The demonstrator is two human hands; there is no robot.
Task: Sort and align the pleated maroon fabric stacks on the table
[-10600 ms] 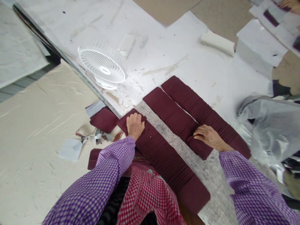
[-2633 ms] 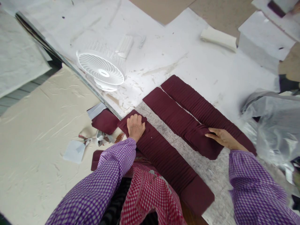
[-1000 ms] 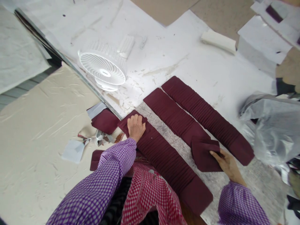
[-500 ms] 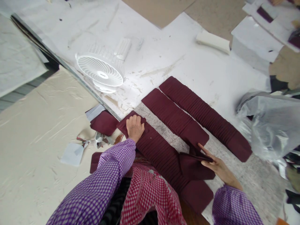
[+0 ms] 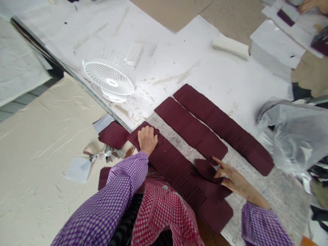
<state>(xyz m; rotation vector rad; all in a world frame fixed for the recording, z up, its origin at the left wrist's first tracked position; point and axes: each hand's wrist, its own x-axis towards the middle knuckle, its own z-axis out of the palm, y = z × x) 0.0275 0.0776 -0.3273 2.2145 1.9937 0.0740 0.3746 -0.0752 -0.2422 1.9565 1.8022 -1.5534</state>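
Three rows of overlapping maroon fabric pieces lie on the work surface: a near row [image 5: 176, 171], a middle row [image 5: 191, 128] and a far row [image 5: 222, 126]. My left hand [image 5: 147, 139] presses flat on the far end of the near row. My right hand [image 5: 232, 177] holds a small bunch of maroon pieces [image 5: 206, 169] over the near row's closer end, fingers spread on top of them.
A white fan [image 5: 109, 79] lies to the upper left on the white sheet [image 5: 179, 61]. Loose maroon and grey scraps [image 5: 107, 136] sit left of my left hand. A clear plastic bag [image 5: 294, 136] is at the right. Another person's hand [image 5: 311, 5] shows at the top right.
My right hand has lifted a bunch of pieces off the near end of the middle row and carried it to the near row. My left hand has stayed put.
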